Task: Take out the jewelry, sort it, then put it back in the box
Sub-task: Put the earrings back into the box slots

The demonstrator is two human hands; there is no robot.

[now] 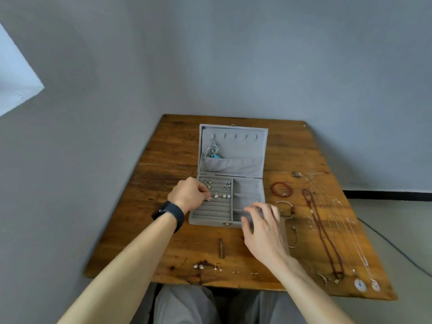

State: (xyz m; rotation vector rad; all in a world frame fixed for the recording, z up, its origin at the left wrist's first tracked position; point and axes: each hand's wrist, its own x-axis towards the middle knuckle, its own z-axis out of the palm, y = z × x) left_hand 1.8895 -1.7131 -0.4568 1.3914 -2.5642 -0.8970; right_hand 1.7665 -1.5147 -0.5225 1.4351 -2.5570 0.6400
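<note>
A grey velvet jewelry box point(211, 217) lies open on the wooden table point(163, 183), its lid point(233, 148) tilted back with a silver and blue necklace point(212, 150) hanging inside. Several earrings point(223, 191) sit in the ring rolls on the box's left side. My left hand point(189, 195) pinches a small earring point(208, 199) at those rolls. Blurred, my right hand point(261, 228) hovers with spread fingers over the box's front right corner, holding nothing I can see.
Right of the box lie a red bead bracelet point(281, 189), thin bangles point(286, 209), a long dark bead necklace point(322, 235) and several fine chains point(350, 230). Small earrings point(198, 266) and studs line the table's front edge. A small brown stick point(221, 247) lies in front of the box.
</note>
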